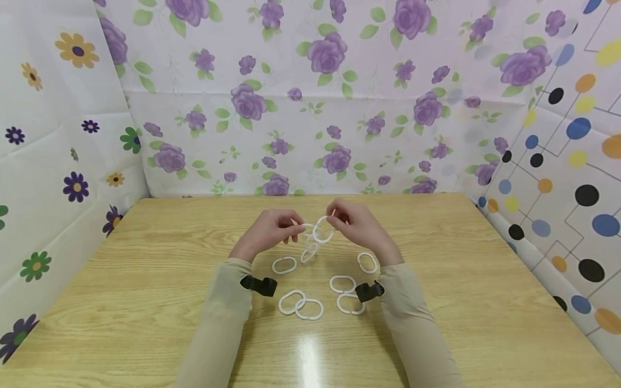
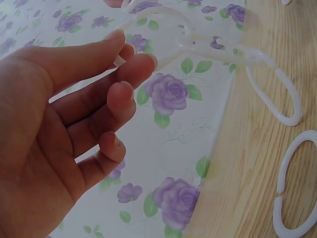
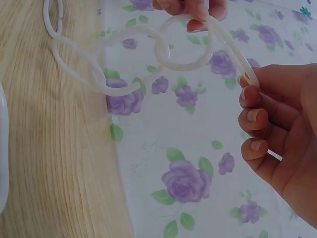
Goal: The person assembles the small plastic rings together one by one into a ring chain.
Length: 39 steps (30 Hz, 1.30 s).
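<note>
My left hand pinches a white plastic chain link between thumb and forefinger, above the table. From it hangs a short chain of several joined links, its lower end down near the tabletop. Opposite, my right hand pinches another white link at one end, its other fingers loosely bent. The two held links meet at the left fingertips; whether they are hooked together I cannot tell. In the left wrist view, my left hand partly hides the link it holds.
On the wooden table lie a single link to the left and another by the right wrist. Nearer are a joined pair and two links partly behind the right wrist camera. Patterned cloths surround the table.
</note>
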Tool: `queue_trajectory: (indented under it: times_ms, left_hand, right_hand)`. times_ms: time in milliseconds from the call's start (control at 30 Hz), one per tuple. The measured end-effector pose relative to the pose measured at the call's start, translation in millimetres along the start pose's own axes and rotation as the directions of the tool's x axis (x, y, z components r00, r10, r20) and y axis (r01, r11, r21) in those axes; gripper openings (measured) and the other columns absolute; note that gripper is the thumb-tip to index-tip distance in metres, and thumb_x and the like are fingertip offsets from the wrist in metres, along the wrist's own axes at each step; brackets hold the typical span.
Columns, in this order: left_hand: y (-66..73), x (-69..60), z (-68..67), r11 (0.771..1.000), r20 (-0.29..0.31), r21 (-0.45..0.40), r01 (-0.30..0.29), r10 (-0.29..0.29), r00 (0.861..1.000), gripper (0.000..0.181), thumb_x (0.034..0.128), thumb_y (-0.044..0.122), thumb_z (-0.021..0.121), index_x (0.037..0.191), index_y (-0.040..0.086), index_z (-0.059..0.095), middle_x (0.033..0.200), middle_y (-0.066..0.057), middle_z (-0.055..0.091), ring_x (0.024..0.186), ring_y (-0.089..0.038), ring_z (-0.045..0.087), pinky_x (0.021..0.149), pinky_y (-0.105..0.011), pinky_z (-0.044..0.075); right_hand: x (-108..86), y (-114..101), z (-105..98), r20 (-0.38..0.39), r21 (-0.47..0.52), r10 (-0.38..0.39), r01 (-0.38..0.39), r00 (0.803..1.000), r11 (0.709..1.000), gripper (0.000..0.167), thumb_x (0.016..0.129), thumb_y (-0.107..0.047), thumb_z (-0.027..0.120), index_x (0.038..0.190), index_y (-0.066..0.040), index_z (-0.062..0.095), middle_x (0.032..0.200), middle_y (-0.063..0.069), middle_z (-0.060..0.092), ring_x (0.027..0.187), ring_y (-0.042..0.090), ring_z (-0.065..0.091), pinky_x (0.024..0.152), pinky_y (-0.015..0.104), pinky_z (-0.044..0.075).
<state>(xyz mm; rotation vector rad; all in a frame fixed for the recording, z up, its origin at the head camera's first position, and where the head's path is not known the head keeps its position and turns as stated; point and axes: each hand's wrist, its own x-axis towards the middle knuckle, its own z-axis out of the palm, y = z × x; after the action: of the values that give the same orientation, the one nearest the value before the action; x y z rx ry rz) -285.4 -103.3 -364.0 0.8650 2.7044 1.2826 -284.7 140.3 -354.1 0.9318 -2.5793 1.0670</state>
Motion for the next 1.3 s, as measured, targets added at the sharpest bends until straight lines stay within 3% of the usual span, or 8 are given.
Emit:
queue_trajectory:
  times_ms: [200, 467, 700, 933, 1133, 1300]
  left_hand:
    - [1.7, 0.8, 1.8, 1.0, 0.014, 0.005, 0.014, -0.014, 1.0, 0.016, 0.0951, 0.027, 0.063, 0.1, 0.013, 0.07, 0.07, -0.002, 0.068, 0.06, -0.016, 0.058, 0.059, -0.03, 0.05]
    - [6.9, 2.3, 3.6, 1.0, 0.041, -0.01, 0.023, -0.022, 0.999, 0.014, 0.0949, 0.027, 0.063, 0.099, 0.015, 0.07, 0.078, -0.015, 0.07, 0.064, -0.019, 0.059, 0.062, -0.03, 0.05]
    - [7.5, 2.8, 5.7, 1.0, 0.045, 0.0, 0.025, -0.025, 0.999, 0.013, 0.0943, 0.026, 0.064, 0.097, 0.016, 0.07, 0.074, -0.008, 0.069, 0.063, -0.017, 0.058, 0.062, -0.031, 0.05]
    - [4.6, 2.0, 5.3, 1.0, 0.06, -0.01, 0.019, -0.018, 0.998, 0.013, 0.094, 0.026, 0.065, 0.099, 0.015, 0.07, 0.075, -0.011, 0.069, 0.062, -0.021, 0.058, 0.059, -0.029, 0.048]
    - [3.9, 0.9, 3.9, 0.999, 0.094, 0.005, 0.036, -0.037, 0.995, 0.019, 0.097, 0.031, 0.06, 0.102, 0.016, 0.07, 0.071, -0.009, 0.069, 0.055, -0.019, 0.051, 0.054, -0.027, 0.042]
    - [3.8, 0.8, 3.6, 0.998, 0.098, 0.014, 0.054, -0.055, 0.994, 0.021, 0.0989, 0.034, 0.056, 0.098, 0.018, 0.07, 0.068, -0.005, 0.066, 0.054, -0.019, 0.049, 0.054, -0.027, 0.04]
  right_hand:
    - [-0.5, -0.2, 3.4, 0.004, -0.029, -0.023, 0.023, 1.0, 0.999, 0.004, 0.096, -0.013, 0.06, 0.097, -0.01, 0.062, 0.071, 0.001, 0.059, 0.06, 0.012, 0.046, 0.058, 0.025, 0.039]
    - [0.2, 0.7, 5.6, -0.004, -0.026, -0.027, 0.027, 1.0, 0.999, 0.004, 0.096, -0.014, 0.061, 0.098, -0.011, 0.063, 0.07, 0.0, 0.061, 0.059, 0.01, 0.048, 0.058, 0.024, 0.041]
    - [0.2, 0.7, 6.1, -0.023, -0.014, -0.02, 0.02, 1.0, 1.0, 0.005, 0.096, -0.014, 0.06, 0.098, -0.011, 0.063, 0.069, 0.001, 0.06, 0.058, 0.012, 0.048, 0.057, 0.024, 0.041]
    - [1.4, -0.3, 7.8, -0.053, 0.003, -0.022, 0.022, 0.998, 1.0, 0.008, 0.097, -0.016, 0.059, 0.102, -0.01, 0.063, 0.075, 0.006, 0.066, 0.061, 0.012, 0.051, 0.058, 0.024, 0.042]
    - [3.1, -1.5, 8.4, -0.052, 0.07, -0.026, 0.029, 0.998, 0.997, 0.011, 0.098, -0.013, 0.058, 0.105, -0.007, 0.062, 0.08, 0.013, 0.066, 0.06, 0.014, 0.053, 0.057, 0.024, 0.045]
    - [4.5, -3.7, 8.6, -0.021, 0.184, -0.012, 0.015, 1.0, 0.983, 0.013, 0.098, -0.01, 0.056, 0.11, -0.006, 0.059, 0.082, 0.016, 0.064, 0.061, 0.016, 0.057, 0.056, 0.025, 0.049]
